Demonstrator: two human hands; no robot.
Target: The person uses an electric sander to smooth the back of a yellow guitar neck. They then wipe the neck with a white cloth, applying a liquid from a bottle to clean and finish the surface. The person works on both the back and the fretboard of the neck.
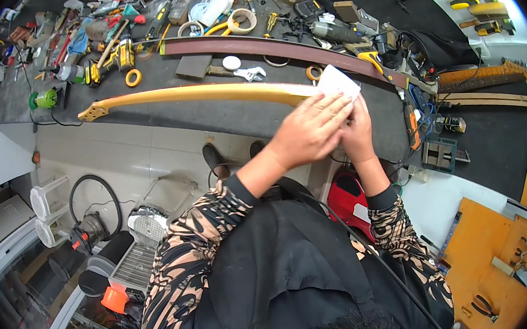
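A wooden guitar neck (pixel 204 93), pale gold with its headstock at the far left, lies lengthwise along the near side of the dark bench. Its right end runs under my hands. My left hand (pixel 311 127) reaches across, fingers together and pressed on a white sheet (pixel 338 81) at that end; whether it is paper or cloth I cannot tell. Close against it, my right hand (pixel 358 132) is closed around the end of the neck, its fingers partly hidden by my left hand and the sheet.
Behind the neck lies a long maroon beam (pixel 264 45). An adjustable wrench (pixel 251 74), an orange tape roll (pixel 133 78) and a yellow cordless drill (pixel 113 61) are near it. Tools crowd the back. Another guitar neck (pixel 479 77) rests at right. A red machine (pixel 349 203) stands below the bench.
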